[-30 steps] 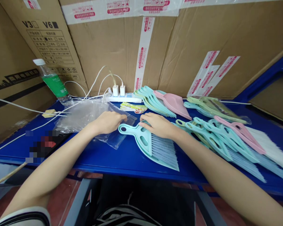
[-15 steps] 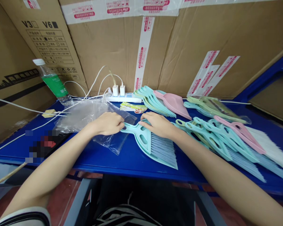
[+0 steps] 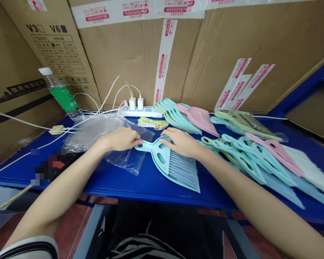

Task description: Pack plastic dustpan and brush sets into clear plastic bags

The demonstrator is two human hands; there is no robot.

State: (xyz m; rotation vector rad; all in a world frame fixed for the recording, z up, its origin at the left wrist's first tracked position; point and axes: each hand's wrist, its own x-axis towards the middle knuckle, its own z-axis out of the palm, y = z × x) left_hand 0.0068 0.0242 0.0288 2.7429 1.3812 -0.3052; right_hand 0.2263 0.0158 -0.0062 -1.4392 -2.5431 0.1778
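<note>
A light-blue hand brush [image 3: 182, 167] lies nested on a matching dustpan [image 3: 162, 175] in front of me, bristles pointing right. My left hand [image 3: 124, 139] is closed on the end of the stacked handles. My right hand [image 3: 178, 142] grips the set's far edge, thumb on top of the brush and fingers behind it. Under and behind my left hand spreads a pile of clear plastic bags [image 3: 90, 131]. To the right several blue brushes [image 3: 248, 153] overlap, along with a pink brush [image 3: 278, 151] with white bristles.
Behind stand stacked blue dustpans [image 3: 174, 117], a pink dustpan [image 3: 201, 118] and printed cards [image 3: 151, 123]. A bagged green set [image 3: 245, 124] lies back right. A power strip [image 3: 142, 112], cables and a bottle [image 3: 62, 95] line the cardboard wall [image 3: 135, 54].
Both hands have shifted the brush and dustpan slightly left. The plastic bag edge beside my left hand has moved a little. Other items have stayed put.
</note>
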